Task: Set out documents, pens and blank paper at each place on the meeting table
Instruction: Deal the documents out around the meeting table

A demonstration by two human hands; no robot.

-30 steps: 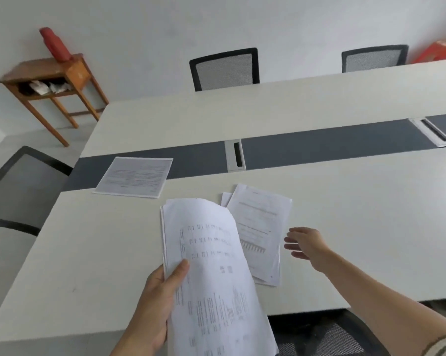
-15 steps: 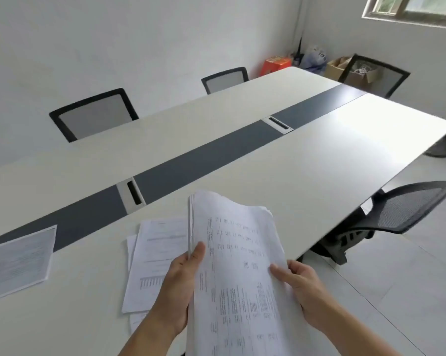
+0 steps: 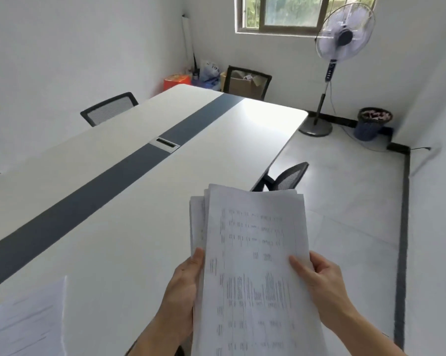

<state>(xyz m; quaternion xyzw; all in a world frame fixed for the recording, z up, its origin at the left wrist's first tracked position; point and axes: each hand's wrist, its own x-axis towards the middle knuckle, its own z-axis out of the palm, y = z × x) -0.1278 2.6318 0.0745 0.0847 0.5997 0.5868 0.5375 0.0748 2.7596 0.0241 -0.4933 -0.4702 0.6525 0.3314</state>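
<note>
Left hand (image 3: 183, 286) and right hand (image 3: 322, 278) are bare, forearms (image 3: 162, 332) unsleeved.

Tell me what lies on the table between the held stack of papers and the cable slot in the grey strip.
Nothing: in the head view, the table between the stack of papers and the cable slot is bare white surface.
</note>
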